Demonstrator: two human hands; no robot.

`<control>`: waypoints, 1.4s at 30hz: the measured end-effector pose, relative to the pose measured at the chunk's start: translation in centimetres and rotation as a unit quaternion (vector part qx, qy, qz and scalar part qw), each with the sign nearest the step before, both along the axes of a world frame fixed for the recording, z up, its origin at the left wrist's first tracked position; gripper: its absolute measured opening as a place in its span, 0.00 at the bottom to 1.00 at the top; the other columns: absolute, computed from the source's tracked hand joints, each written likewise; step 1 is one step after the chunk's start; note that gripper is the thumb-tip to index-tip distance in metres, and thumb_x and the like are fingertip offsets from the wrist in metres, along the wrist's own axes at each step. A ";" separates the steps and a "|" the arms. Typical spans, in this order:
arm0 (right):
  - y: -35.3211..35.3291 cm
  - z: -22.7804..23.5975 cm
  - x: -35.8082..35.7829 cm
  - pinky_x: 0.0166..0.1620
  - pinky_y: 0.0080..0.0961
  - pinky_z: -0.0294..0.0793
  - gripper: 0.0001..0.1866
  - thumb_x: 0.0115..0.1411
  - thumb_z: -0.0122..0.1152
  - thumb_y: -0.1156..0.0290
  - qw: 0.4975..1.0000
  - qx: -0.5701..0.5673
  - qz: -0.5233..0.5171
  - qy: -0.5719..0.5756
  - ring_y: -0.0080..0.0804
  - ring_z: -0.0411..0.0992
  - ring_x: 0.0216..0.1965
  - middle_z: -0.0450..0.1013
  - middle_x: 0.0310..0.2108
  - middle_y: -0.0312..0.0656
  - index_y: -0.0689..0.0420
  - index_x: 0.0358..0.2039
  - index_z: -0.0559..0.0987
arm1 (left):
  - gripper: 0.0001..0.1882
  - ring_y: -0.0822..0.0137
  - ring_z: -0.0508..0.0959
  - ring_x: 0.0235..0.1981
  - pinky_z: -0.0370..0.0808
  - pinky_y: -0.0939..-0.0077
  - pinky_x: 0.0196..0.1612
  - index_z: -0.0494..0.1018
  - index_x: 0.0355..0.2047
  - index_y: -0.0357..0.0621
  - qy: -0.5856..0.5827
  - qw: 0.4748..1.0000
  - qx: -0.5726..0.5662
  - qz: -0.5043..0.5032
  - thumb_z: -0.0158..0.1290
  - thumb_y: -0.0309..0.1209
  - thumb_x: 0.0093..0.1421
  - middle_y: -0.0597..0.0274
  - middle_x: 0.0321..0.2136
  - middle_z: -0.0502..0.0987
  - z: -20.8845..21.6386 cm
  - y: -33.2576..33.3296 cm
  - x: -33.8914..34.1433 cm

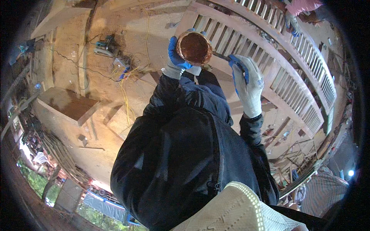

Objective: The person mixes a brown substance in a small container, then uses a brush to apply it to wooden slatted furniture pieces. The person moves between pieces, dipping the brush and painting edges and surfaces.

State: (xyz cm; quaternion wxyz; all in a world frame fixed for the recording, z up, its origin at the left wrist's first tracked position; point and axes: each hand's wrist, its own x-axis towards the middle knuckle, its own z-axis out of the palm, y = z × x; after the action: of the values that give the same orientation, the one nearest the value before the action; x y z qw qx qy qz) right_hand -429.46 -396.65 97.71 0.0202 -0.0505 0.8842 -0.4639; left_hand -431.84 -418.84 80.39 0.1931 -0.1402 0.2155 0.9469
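My left hand (175,57), in a white and blue work glove, is wrapped round a bowl-like round container (195,47). Its inside is coated reddish brown. To the right of it, my right hand (247,82), gloved the same way, has its fingers closed on a thin dark tool (220,56) that reaches toward the container's rim. The tool's far end is hard to make out, so its exact kind cannot be told. Just beyond my hands lies a slatted wooden panel (266,48).
A second slatted panel (308,48) lies farther right, where another person's gloved hand (293,25) and pink sleeve show. On the left are a corded power tool (105,47), a tangled yellow cord (125,100) and a wooden box (69,104). Stacked sticks (58,148) lie lower left.
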 end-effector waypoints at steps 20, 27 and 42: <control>-11.5 -2.4 -6.2 0.51 0.31 0.67 0.08 0.48 0.62 0.66 0.904 0.381 0.168 0.095 0.33 0.67 0.53 0.75 0.41 0.30 0.47 0.30 0.83 | 0.40 0.50 0.63 0.65 0.57 0.51 0.69 0.53 0.68 0.42 0.000 0.930 0.342 -0.133 0.42 0.57 0.66 0.48 0.65 0.62 -1.8 -6.6 -4.4; -14.8 -4.5 -6.7 0.50 0.38 0.68 0.07 0.55 0.61 0.63 0.965 0.260 0.031 -0.003 0.35 0.70 0.50 0.76 0.37 0.32 0.45 0.34 0.84 | 0.39 0.49 0.65 0.64 0.61 0.47 0.67 0.58 0.66 0.44 -0.043 0.969 0.131 -0.205 0.40 0.60 0.65 0.50 0.64 0.64 -3.4 -11.2 -8.3; -14.7 -6.6 -4.6 0.37 0.14 0.70 0.13 0.62 0.63 0.65 0.866 -0.338 -0.236 -0.283 0.17 0.72 0.33 0.77 0.32 0.33 0.60 0.41 0.82 | 0.28 0.55 0.73 0.58 0.71 0.55 0.61 0.64 0.62 0.43 -0.005 0.966 0.074 -0.249 0.44 0.47 0.69 0.54 0.57 0.72 -4.8 -11.3 -11.3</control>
State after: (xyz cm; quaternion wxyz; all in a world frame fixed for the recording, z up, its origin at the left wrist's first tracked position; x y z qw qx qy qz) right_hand -434.05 -411.38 91.07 0.1412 0.2890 0.6152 -0.7198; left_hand -443.10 -430.12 75.57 0.4334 -0.0725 0.1717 0.8817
